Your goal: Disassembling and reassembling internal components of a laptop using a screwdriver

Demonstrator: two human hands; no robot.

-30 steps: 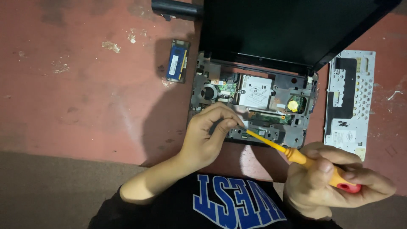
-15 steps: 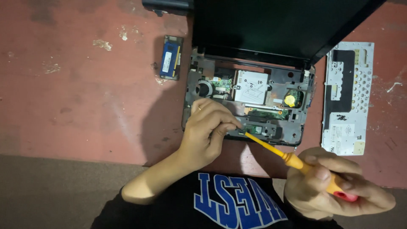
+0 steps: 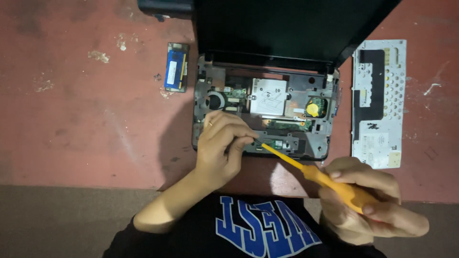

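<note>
An opened small laptop (image 3: pixel 267 102) lies on a red floor with its keyboard removed, exposing the circuit board, a fan and a yellow coin cell. My right hand (image 3: pixel 370 203) grips the orange handle of a screwdriver (image 3: pixel 311 172). Its yellow shaft slants up-left and the tip meets the board's front edge. My left hand (image 3: pixel 222 143) rests on the laptop's front left, fingers curled and pinching at the screwdriver tip. Whether a small part sits between those fingers is hidden.
A blue memory module (image 3: pixel 176 73) lies on the floor left of the laptop. The detached keyboard (image 3: pixel 380 102), metal back up, lies to the right. The laptop's dark screen (image 3: pixel 287 28) leans away at the top. A dark object (image 3: pixel 165 7) sits top left.
The view has shifted slightly. My left hand's fingers have curled tighter at the screwdriver tip, and my right hand has turned a little on the handle.
</note>
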